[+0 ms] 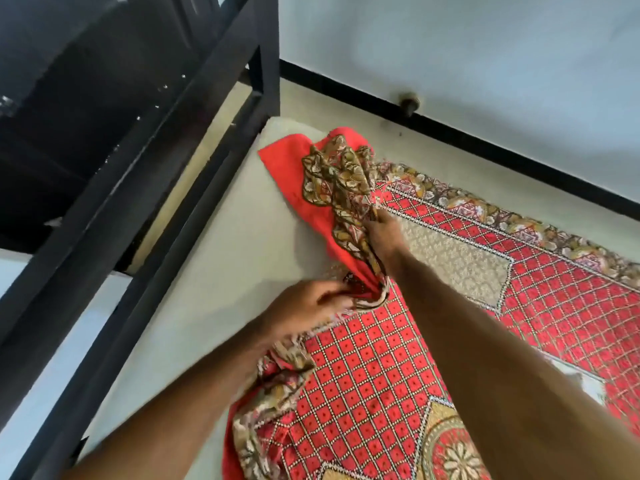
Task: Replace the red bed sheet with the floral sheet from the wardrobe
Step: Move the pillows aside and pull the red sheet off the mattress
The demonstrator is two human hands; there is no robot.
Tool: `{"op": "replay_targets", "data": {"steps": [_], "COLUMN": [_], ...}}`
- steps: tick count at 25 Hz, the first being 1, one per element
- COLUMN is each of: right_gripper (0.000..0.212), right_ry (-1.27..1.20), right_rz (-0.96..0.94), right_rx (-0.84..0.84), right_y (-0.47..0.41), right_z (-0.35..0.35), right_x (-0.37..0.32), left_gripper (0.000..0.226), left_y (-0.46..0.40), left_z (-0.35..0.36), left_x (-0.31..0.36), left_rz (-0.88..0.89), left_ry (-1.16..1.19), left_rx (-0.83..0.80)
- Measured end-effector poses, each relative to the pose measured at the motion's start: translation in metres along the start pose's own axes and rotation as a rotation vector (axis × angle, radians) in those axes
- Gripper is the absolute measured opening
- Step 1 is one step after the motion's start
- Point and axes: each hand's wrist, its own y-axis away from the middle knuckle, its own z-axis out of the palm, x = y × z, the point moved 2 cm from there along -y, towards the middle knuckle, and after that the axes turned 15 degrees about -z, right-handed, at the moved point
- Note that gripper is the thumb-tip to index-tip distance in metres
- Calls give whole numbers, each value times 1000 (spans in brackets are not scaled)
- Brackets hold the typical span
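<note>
While both hands are working at the far end of the bed, the fingers of the left hand point(308, 303) are curling round a gathered bunch of the red bed sheet point(367, 362), pinching it near the mattress's left edge, and the fingers of the right hand point(382, 233) are clamping on the folded-back border just beyond, toward the far corner. That border is bunching into a ridge between the two grips, showing the sheet's plain red underside, while the rest of the sheet is lying flat over the right and near parts of the bed. Bare cream mattress point(214, 258) is showing along the left edge and at the far left corner, beside the black metal bed frame point(145, 188). To do this step well, I judge that both grips should be drawing the fabric evenly toward the near end, lifting it slightly off the mattress so the far right corner is coming free without snagging, and gathering it into one bundle rather than dragging it over the edge. The floral sheet and the wardrobe are not showing in this view. No brand, label or readable writing is showing anywhere.
</note>
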Motion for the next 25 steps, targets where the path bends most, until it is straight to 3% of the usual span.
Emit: {"op": "replay_targets", "data": {"steps": [2, 4, 6, 8, 10, 13, 15, 17, 19, 22, 23, 25], "right_gripper": [27, 22, 16, 18, 18, 34, 46, 64, 74, 64, 62, 59], "right_ry": [-306, -399, -293, -237, -402, -766, -607, -85, 244, 297, 308, 335], "right_rz": [26, 81, 154, 274, 313, 198, 131, 91, 55, 130, 115, 56], "right_rx": [34, -79, -293, -388, -284, -35, 65, -58, -300, -492, -552, -654], "right_y": [43, 92, 141, 177, 188, 181, 187, 208, 247, 298, 316, 349], "right_z": [-23, -38, -45, -60, -72, -86, -87, -80, -57, -24, -14, 5], "right_x": [36, 67, 96, 119, 127, 123, 129, 150, 179, 219, 230, 246], "left_gripper": [33, 50, 51, 65, 80, 83, 74, 78, 92, 121, 129, 135], "left_y": [-17, -41, -52, -55, -53, -46, -30, 4, 52, 116, 135, 162], "left_z": [-18, -24, -11, 32, 86, 134, 135, 128, 119, 114, 112, 114], "left_x": [-7, 0, 25, 53, 69, 77, 56, 15, -35, -95, -109, -129], "left_rz": [-252, -383, -384, -369, -282, -205, -155, -139, -210, -344, -375, -547], "left_ry": [501, 664, 582, 350, 145, 199, 144, -149, -448, -928, -930, -667], "left_rx": [16, 136, 20, -238, -378, -196, 142, 454, 487, 302, 335, 522]}}
